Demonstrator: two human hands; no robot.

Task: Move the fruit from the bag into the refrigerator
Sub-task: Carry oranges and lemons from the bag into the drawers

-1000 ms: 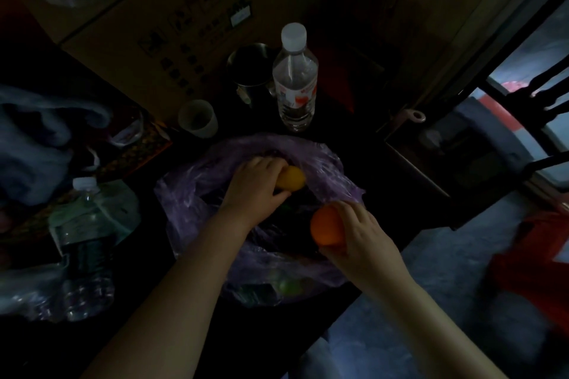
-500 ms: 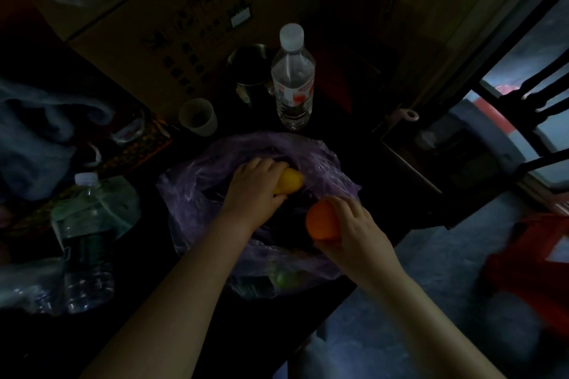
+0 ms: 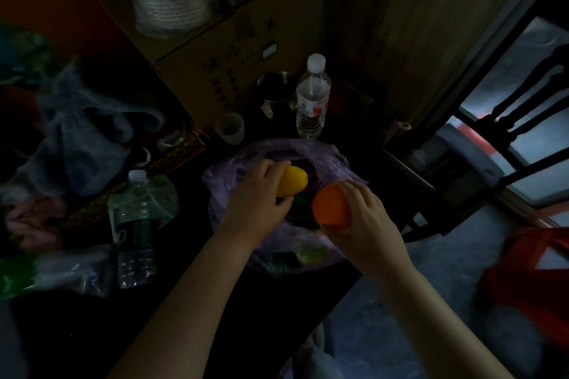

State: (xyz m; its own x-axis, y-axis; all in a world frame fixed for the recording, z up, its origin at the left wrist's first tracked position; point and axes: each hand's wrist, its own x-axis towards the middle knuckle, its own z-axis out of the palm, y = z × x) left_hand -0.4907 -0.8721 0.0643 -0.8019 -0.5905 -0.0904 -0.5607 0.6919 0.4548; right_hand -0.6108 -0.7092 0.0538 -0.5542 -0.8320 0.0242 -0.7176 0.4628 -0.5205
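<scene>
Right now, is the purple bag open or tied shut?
Open. The purple bag lies with its mouth spread wide; the left hand grips a yellow fruit over the opening, the right hand holds an orange.

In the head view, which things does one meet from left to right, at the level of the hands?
The left bottle, left hand, yellow fruit, orange, right hand, red object.

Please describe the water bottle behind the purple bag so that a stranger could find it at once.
Find the purple bag in the middle. Right behind it stands the water bottle, next to a metal pot. Unlike the bottle at the left, it bears a red and white label.
</scene>
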